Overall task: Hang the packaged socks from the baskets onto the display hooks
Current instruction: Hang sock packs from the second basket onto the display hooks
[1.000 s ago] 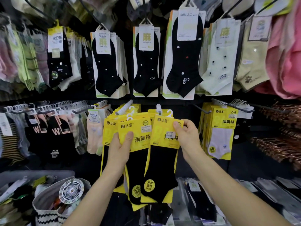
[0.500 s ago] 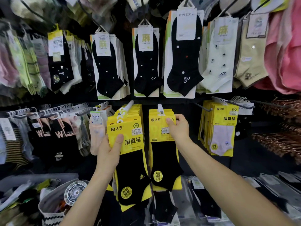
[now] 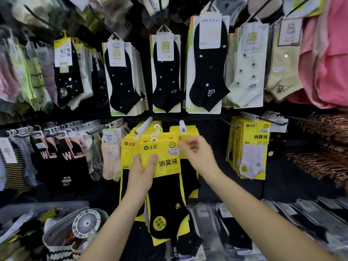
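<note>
Above your left hand (image 3: 141,176), gripping the sock packs (image 3: 162,161), sat the hook (image 3: 182,126); right hand (image 3: 197,157) hold unclear. You needed one hanger loop (image 3: 157,127) squared on.

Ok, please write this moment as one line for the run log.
left hand: grips yellow sock packs | right hand: at their upper right corner, grip unclear | white hooks: both loaded | step: held packs not yet hung

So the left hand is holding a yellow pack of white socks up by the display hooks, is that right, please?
Not quite: the socks in the yellow pack that the left hand holds are black, not white. The head view shows this. The rest stands: the pack is held up by the display hooks.
</note>
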Motion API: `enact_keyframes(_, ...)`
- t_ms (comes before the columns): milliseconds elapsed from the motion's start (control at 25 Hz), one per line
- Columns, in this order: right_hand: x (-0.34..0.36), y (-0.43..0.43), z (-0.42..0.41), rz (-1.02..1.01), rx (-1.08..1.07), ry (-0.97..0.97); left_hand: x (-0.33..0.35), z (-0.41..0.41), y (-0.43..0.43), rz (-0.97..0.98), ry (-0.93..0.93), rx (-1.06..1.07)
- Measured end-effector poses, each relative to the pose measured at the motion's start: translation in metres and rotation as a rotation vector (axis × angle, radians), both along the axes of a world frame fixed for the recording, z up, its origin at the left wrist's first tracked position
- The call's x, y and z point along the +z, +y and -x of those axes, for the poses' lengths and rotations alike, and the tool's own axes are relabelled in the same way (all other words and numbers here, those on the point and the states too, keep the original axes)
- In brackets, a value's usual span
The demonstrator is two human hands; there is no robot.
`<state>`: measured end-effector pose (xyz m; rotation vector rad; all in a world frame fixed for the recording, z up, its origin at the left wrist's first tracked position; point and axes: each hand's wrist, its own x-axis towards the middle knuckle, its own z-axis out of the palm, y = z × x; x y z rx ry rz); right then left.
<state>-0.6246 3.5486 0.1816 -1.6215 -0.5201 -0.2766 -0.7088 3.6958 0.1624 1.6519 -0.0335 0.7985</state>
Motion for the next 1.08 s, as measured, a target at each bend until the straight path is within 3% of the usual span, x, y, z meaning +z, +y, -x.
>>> enact_keyframes(80,0.000,0.003,0.011,0.071,0.028,0.002,-0.002,-0.005,-0.013,0.001,0.018,0.003)
enact_keyframes(320,0.001,-0.016,0.013,-0.117,-0.051,0.122,-0.010,-0.007,-0.029,0.126,0.057,-0.134)
enact_keyframes(400,0.002,-0.022,0.014,-0.139,-0.036,0.132,-0.010,-0.009,-0.028,0.104,0.071,-0.086)
enact_keyframes(520,0.015,-0.035,0.012,-0.009,-0.002,0.057,-0.011,-0.011,-0.024,0.084,0.093,0.019)
enact_keyframes(680,0.037,-0.039,0.012,0.271,0.076,-0.049,-0.012,-0.010,-0.024,0.013,0.114,-0.007)
enact_keyframes(1080,0.049,-0.027,-0.021,0.255,-0.180,0.001,-0.017,-0.003,-0.012,0.043,0.084,0.041)
